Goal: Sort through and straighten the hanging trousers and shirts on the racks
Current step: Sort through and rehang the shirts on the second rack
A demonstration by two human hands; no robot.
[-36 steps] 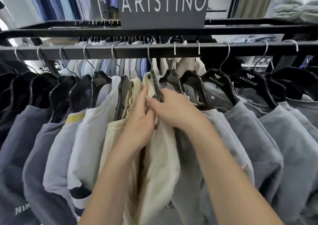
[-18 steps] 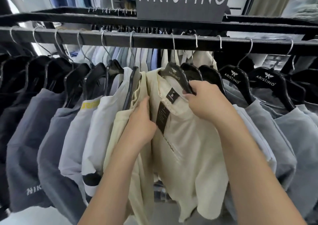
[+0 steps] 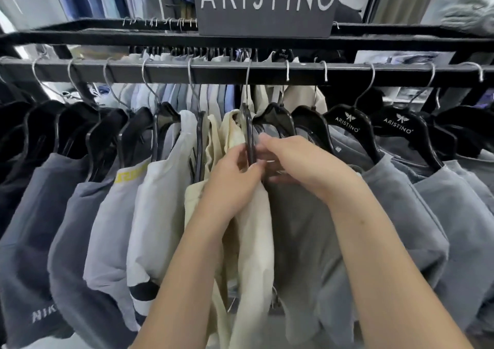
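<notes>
Squaring the cream shirt [image 3: 254,241] on its hanger [image 3: 250,140], middle of the rail [image 3: 80,72].
My left hand [image 3: 235,180] pinched the cream shoulder and my right hand [image 3: 296,161] curled on the hanger's other side, the hook [image 3: 248,81] at 12 o'clock from both. The shirt hung edge-on, with a grey shirt [image 3: 302,228] pressed against it at 3 o'clock. Judged best: level both shoulders, turn the hanger gently, spare the neighbours.
</notes>
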